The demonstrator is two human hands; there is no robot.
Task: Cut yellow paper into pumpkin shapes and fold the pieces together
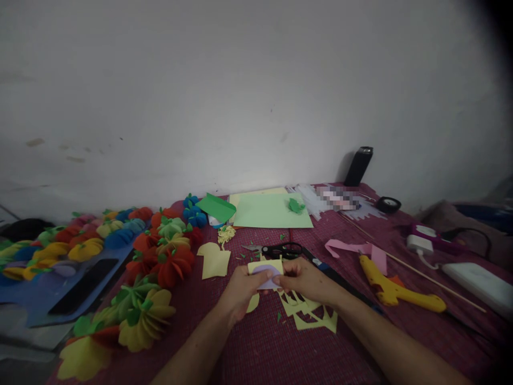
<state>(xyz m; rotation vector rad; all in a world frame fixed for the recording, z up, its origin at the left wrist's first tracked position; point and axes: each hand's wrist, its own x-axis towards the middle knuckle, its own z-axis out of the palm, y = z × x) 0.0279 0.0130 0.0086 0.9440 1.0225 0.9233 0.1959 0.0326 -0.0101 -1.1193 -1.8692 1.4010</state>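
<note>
Pale wall (240, 107) behind, one red checked surface (256, 355) below. I've got one pair of scissors (282, 249); just on their near side, two hands, left hand (238, 294) and right hand (310, 278), fingers of both pinched closed on one purple cutout (264, 268) against one yellow piece (252, 264). Yellow offcuts (331, 323) nearer than the scissors, number unclear. Beyond scissors: one pale green sheet (266, 213). Right of scissors: one yellow glue gun (374, 278), one white block (481, 286), one black cylinder (358, 167) farther back. Left: one dark phone (84, 287), many flower-like pieces (175, 266), too overlapped to count.
</note>
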